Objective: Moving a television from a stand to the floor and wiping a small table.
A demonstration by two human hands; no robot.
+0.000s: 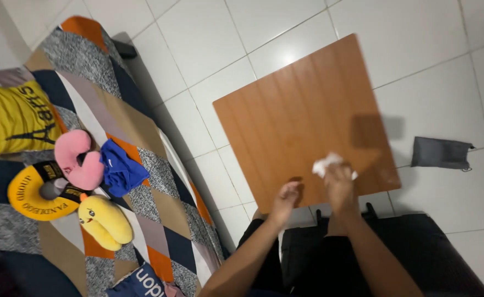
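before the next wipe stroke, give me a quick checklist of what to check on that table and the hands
1. Cloth held: ok. The right hand grips a crumpled white cloth pressed on the wooden table.
2. Left hand steadying: ok. It rests at the table's near edge, apart from the cloth.
3. Path ahead: ok. No objects show on the tabletop beyond the cloth.
4. Dirt or wet patches left: cannot tell. Only glare and a shadow show on the wood.
5. Floor nearby: not ok. A dark grey bag lies on the tiles beside the table's right side.
6. Bed side: ok. The patchwork blanket stays apart from the table.
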